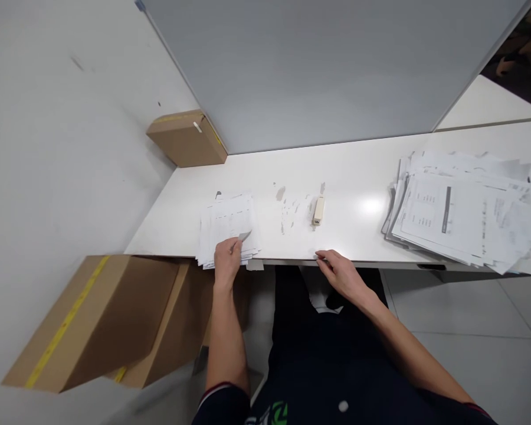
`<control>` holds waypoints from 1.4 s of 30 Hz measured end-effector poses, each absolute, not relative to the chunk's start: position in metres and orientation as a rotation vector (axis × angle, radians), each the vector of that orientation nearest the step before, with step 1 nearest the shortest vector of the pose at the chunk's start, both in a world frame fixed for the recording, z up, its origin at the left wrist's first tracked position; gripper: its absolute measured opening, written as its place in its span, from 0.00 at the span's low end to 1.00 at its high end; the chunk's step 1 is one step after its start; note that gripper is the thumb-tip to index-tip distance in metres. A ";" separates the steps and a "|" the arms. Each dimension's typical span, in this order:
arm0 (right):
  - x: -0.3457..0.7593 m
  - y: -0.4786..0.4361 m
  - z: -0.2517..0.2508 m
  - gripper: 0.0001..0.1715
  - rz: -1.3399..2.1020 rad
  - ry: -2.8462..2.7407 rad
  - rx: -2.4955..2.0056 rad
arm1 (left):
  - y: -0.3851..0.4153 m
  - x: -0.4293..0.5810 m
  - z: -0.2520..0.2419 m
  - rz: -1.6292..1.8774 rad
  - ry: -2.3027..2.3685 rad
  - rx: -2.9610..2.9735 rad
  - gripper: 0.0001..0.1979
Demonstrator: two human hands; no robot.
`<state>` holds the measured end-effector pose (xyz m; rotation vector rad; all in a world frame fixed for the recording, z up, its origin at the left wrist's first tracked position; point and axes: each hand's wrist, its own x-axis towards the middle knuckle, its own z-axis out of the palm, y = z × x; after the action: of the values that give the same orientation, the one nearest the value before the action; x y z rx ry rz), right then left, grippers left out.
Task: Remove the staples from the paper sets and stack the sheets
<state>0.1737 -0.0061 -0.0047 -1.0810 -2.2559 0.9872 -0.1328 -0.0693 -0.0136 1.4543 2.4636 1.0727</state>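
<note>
My left hand is closed at the front edge of a low stack of printed papers. Between its thumb and fingers is the lifted, folded-up corner of a paper sheet. My right hand hangs at the table's front edge with its fingers pressed together. A tiny whitish bit shows at those fingertips, too small to name. Between and beyond my hands lies a small cream-coloured stapler, touched by neither.
A big untidy pile of printed sheets overhangs the white table at right. A cardboard box stands in the back left corner, below a grey panel. Larger cartons stand left of my legs.
</note>
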 end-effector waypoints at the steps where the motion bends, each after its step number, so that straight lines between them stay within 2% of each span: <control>1: 0.174 -0.006 -0.005 0.15 0.997 -2.251 -1.081 | -0.069 -0.132 -0.014 1.131 2.473 1.366 0.11; 8: 0.173 -0.006 -0.008 0.16 1.079 -2.165 -1.072 | -0.067 -0.114 -0.010 1.546 2.431 1.004 0.10; 10: 0.171 -0.007 -0.008 0.17 1.233 -2.042 -1.105 | -0.071 -0.097 -0.002 1.680 2.428 1.078 0.09; 12: 0.169 -0.008 -0.005 0.21 1.566 -1.791 -1.110 | -0.079 -0.071 0.006 1.773 2.332 1.321 0.06; 15: 0.164 -0.008 0.000 0.26 2.099 -1.282 -0.960 | -0.092 -0.023 0.010 1.574 2.006 1.895 0.06; 17: 0.162 -0.006 0.001 0.26 2.231 -1.087 -0.877 | -0.098 0.006 0.008 1.339 1.775 2.204 0.08; 20: 0.164 -0.003 -0.004 0.20 2.171 -1.047 -0.897 | -0.101 0.025 0.003 1.124 1.597 2.361 0.07; 22: 0.169 -0.002 -0.011 0.18 2.119 -1.044 -0.941 | -0.098 0.015 0.000 1.137 1.618 2.313 0.06; 24: 0.177 -0.002 -0.018 0.17 2.094 -1.025 -0.993 | -0.092 -0.010 -0.002 1.243 1.817 2.166 0.06; 27: 0.189 -0.001 -0.027 0.15 2.071 -0.992 -1.064 | -0.080 -0.060 -0.005 1.325 2.400 1.811 0.07; 31: 0.198 -0.001 -0.034 0.14 2.048 -0.939 -1.092 | -0.070 -0.109 -0.015 0.931 2.637 1.679 0.17; 34: 0.199 -0.001 -0.036 0.15 2.058 -0.927 -1.090 | -0.068 -0.121 -0.022 0.811 2.622 1.709 0.16; 39: 0.199 -0.001 -0.034 0.15 2.070 -0.932 -1.093 | -0.067 -0.129 -0.027 0.862 2.638 1.856 0.14; 42: 0.200 -0.001 -0.032 0.16 2.067 -0.942 -1.104 | -0.066 -0.128 -0.021 1.092 2.769 1.674 0.15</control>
<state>0.1997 -0.0006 -0.0318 -1.1039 -0.9423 2.0666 -0.1278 -0.0657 -0.0215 1.6739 2.7689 1.0918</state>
